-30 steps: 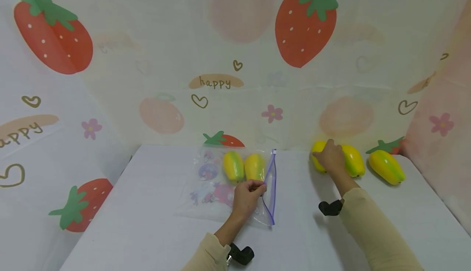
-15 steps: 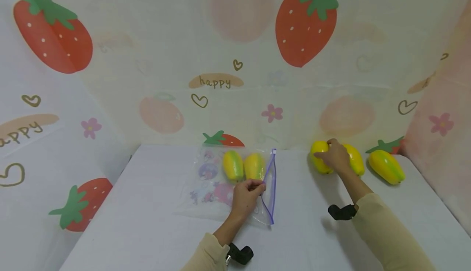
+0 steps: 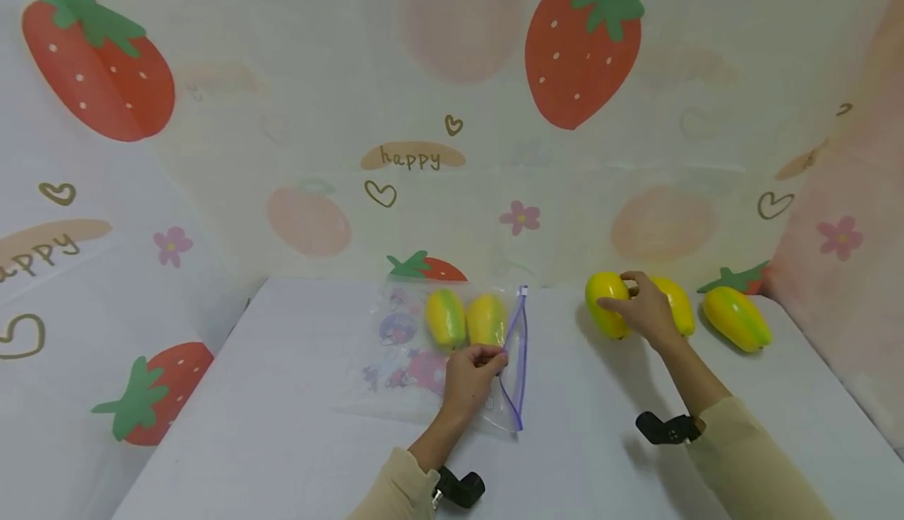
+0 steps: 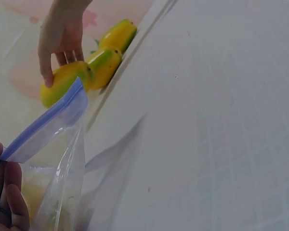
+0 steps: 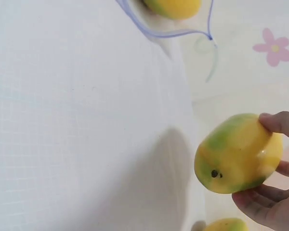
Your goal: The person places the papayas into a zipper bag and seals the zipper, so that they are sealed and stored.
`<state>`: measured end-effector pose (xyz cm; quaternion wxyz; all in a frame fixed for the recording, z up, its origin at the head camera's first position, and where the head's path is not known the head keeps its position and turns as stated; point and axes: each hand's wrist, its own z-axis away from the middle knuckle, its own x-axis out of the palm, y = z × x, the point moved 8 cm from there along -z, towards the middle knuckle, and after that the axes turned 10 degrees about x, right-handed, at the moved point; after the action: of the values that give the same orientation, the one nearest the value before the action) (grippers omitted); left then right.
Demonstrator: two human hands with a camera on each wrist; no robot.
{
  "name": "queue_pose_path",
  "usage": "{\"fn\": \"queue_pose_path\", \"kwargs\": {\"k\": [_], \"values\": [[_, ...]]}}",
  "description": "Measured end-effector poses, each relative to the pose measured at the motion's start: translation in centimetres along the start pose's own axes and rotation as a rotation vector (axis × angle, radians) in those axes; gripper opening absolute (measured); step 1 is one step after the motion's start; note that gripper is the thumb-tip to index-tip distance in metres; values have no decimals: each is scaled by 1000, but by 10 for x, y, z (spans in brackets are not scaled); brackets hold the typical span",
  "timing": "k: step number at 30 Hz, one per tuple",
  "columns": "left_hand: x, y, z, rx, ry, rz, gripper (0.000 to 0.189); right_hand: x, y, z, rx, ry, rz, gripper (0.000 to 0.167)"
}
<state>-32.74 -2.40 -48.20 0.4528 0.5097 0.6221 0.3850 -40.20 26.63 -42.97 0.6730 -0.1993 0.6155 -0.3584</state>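
Observation:
My left hand (image 3: 468, 385) pinches the opening edge of a clear zip bag (image 3: 395, 394) with a purple zip strip (image 3: 523, 363). The bag lies on the white table, its mouth facing right and parted. Inside are two yellow-green papayas, one on the left (image 3: 446, 318) and one on the right (image 3: 486, 316). At the back right, my right hand (image 3: 650, 310) grips another papaya (image 5: 236, 156) between thumb and fingers. In the right wrist view it appears raised off the table. Part of a papaya (image 3: 676, 305) behind that hand is hidden.
A further papaya (image 3: 737, 318) lies at the right rear of the white table (image 3: 572, 441). Printed cloth walls (image 3: 297, 128) with strawberries and hearts enclose the back and sides. A black wrist device (image 3: 667, 428) sits on the right wrist.
The right hand has drawn its papaya slightly left and toward me, apart from the neighbouring one, and the right forearm has swung right. The left hand keeps its hold on the bag.

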Motion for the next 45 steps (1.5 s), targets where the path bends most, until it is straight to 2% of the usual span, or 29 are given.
{"fn": "queue_pose_path", "kwargs": {"k": [10,17,35,45], "values": [[-1,0,-1,4,9,-1,17,4,6,13,-8,-65,-63,81],[-2,-3,0,-10,12,1,17,8,7,17,-13,-77,-112,85],[-1,-2,1,-21,7,7,16,17,-3,24,-69,-69,-170,78],[-1,-1,1,-15,11,19,16,27,-3,25,-44,-109,-173,80]]}}
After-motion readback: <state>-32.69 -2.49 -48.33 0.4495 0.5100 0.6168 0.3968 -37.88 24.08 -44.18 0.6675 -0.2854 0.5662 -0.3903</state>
